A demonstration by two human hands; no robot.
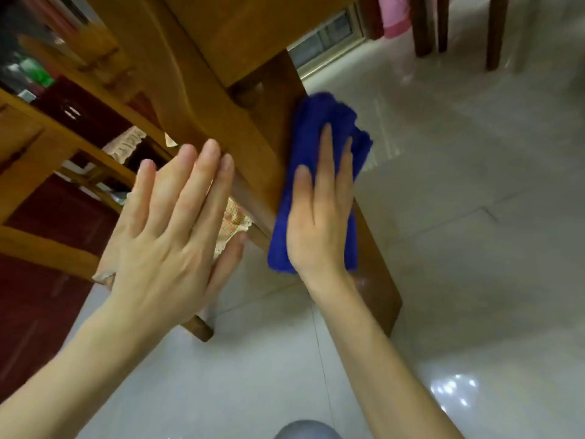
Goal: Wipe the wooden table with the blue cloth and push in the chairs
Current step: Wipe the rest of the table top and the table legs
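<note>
The view looks down along a thick wooden table leg [275,99] under the table's corner [250,33]. My right hand [319,213] presses the folded blue cloth [323,122] flat against the leg's outer face, fingers stretched over it. My left hand [171,229] is open with fingers spread, its fingertips close to or touching the curved wooden rail of a chair [177,90] that stands beside the leg. A patterned cushion edge [232,223] shows between my left hand and the leg.
Glossy pale floor tiles [459,217] spread to the right and below. Dark chair legs [493,30] stand at the top right, beside pink fabric [395,17]. A dark red cabinet front [41,280] lies at the left. A thin chair leg foot [202,331] rests on the floor.
</note>
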